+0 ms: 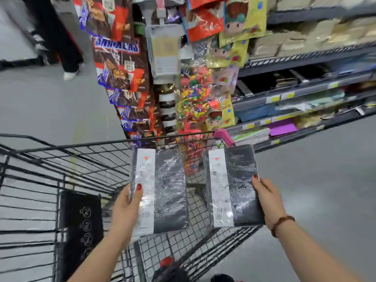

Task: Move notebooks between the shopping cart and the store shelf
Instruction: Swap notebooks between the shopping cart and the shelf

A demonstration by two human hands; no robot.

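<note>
I hold two black notebooks wrapped in shiny plastic, each with a white label strip down its left side. My left hand point(130, 202) grips the left notebook point(168, 190) by its left edge, thumb on the cover. My right hand point(266, 200) grips the right notebook point(238, 186) by its right edge. Both notebooks hover above the black wire shopping cart point(61, 159), over its right half. The store shelf point(305, 92) with stationery runs along the upper right.
A hanging rack of chocolate bags point(122, 74) and candy packs point(203, 94) stands straight ahead beyond the cart. A person's legs point(67, 47) stand at the top left. The cart's folded child seat flap point(81, 231) is at the lower left. Grey floor point(325, 190) lies to the right.
</note>
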